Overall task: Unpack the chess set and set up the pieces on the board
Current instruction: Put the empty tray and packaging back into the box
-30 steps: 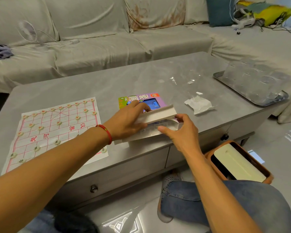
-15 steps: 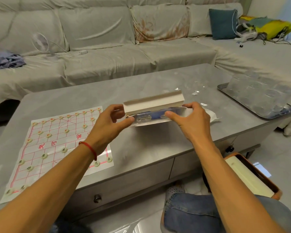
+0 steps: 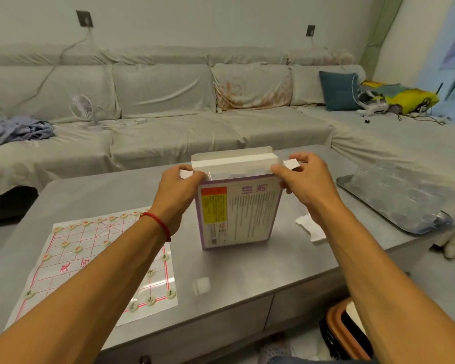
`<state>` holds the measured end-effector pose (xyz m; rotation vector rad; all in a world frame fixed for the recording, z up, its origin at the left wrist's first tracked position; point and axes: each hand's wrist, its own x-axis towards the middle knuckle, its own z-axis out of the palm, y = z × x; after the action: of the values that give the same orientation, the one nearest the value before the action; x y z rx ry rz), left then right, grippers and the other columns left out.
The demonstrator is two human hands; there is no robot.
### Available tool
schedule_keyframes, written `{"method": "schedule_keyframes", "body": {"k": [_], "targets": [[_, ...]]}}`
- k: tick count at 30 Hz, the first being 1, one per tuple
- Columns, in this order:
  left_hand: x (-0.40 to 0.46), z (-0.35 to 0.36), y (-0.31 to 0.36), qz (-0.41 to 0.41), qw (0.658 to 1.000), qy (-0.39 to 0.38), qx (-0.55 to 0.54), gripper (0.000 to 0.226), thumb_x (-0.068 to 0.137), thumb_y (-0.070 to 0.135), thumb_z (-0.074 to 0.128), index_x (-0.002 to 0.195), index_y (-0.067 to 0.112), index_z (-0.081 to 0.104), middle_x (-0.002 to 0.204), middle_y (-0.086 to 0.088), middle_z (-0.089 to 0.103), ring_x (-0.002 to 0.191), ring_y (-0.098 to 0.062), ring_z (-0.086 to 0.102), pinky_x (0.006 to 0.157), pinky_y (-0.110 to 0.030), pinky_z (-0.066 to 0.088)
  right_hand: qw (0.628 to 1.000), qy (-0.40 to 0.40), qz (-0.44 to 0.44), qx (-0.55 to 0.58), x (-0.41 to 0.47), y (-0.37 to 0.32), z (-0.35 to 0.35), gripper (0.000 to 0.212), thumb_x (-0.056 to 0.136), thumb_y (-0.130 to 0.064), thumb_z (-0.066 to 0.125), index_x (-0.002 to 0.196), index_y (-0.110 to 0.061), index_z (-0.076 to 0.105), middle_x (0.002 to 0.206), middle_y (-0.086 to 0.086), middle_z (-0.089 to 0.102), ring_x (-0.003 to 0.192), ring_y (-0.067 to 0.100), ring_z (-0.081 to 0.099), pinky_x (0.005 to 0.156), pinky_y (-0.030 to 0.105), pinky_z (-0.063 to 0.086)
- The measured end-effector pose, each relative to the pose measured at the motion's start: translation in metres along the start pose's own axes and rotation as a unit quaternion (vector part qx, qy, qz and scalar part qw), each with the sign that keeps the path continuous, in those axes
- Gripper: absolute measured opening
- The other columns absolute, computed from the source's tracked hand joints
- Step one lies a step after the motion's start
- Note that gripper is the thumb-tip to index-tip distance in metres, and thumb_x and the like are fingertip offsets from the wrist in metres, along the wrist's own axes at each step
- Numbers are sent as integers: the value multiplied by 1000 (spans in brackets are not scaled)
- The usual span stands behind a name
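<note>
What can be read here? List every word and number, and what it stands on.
"河", red, on the board; the character beside it is blurred.
"車" on the corner piece.
"馬" on the next piece.
Box: print upside down, too blurred to read.

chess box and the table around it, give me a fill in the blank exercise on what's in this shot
1. The box is held upright with its top flap ____.
2. Each hand, left hand and right hand, has its grip on a small white side ____ of the box.
3. The paper board with its pieces lies on the person's ____ side of the box.
4. The left wrist wears a ____ string bracelet.

Missing words: open; flap; left; red
</note>
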<state>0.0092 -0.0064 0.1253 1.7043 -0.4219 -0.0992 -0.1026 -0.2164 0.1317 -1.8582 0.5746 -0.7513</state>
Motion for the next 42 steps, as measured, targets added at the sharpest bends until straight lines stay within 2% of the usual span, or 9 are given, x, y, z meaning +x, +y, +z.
{"method": "schedule_keyframes", "body": {"k": [4, 10, 13, 19, 23, 29, 35, 39, 42], "targets": [[-4, 6, -6, -23, 998, -28, -53, 23, 98, 28, 49, 104, 9, 61, 99, -2, 71, 94, -18, 68, 83, -35, 54, 999, 32, -6, 29, -3, 12, 2, 39, 88, -35, 71, 122, -24, 54, 109, -1, 68, 90, 16, 69, 70, 29, 61], [-21, 7, -20, -59, 932, -43, -354, 46, 98, 27, 28, 125, 1, 55, 120, -11, 67, 110, -27, 63, 91, -34, 52, 995, 32, -90, 16, -17, 23, 5, 30, 95, -37, 61, 126, -37, 57, 124, -5, 63, 101, 14, 66, 75, 32, 62], [-23, 6, -21, -54, 921, -57, -381, 47, 98, 27, 27, 129, 3, 54, 122, -11, 65, 110, -25, 62, 86, -30, 53, 993, 11, -116, -12, -20, 24, 8, 31, 100, -39, 51, 129, -34, 62, 118, -11, 65, 97, 7, 64, 68, 16, 57], [-26, 2, -22, -65, 911, -66, -402, 36, 97, 27, 32, 111, 7, 58, 121, -14, 65, 103, -23, 61, 80, -30, 54, 992, 37, -88, 76, -21, 28, 8, 27, 102, -34, 51, 127, -33, 62, 103, -5, 68, 82, 5, 62, 61, 16, 50], [-31, -2, -24, -78, 890, -121, -432, 42, 98, 25, 33, 127, 6, 55, 125, -13, 64, 109, -24, 65, 82, -32, 55, 986, 9, -15, 168, -21, 29, 5, 36, 97, -25, 60, 132, -27, 52, 89, 0, 68, 62, 1, 58, 58, 20, 47], [-35, -9, -31, -59, 884, -179, -428, 51, 101, 35, 25, 138, 9, 48, 136, -12, 56, 127, -28, 52, 106, -39, 43, 985, -40, -18, 169, -19, 29, -1, 22, 99, -20, 56, 119, -22, 66, 94, -5, 73, 62, 1, 54, 56, 21, 44], [-32, 3, -27, 45, 973, -151, -171, 45, 105, 32, 25, 122, 4, 57, 116, -10, 67, 109, -26, 63, 96, -38, 51, 989, -33, -34, 138, -17, 29, 1, 19, 100, -23, 54, 114, -21, 66, 100, 2, 72, 67, 2, 59, 55, 20, 46], [-25, 5, -25, 68, 990, -100, -79, 34, 105, 28, 28, 103, 15, 59, 95, 12, 71, 93, -11, 69, 75, -27, 56, 993, -13, -55, 99, -16, 31, 1, 16, 100, -26, 54, 111, -23, 64, 97, -4, 71, 76, 5, 65, 56, 15, 48], [-22, 8, -21, 74, 989, -101, -83, 28, 104, 28, 33, 115, 29, 59, 104, 14, 70, 95, -9, 68, 71, -24, 56, 992, -32, -51, 113, -15, 34, 4, 18, 102, -27, 50, 113, -21, 63, 102, -7, 73, 92, 12, 70, 71, 22, 58]]}}
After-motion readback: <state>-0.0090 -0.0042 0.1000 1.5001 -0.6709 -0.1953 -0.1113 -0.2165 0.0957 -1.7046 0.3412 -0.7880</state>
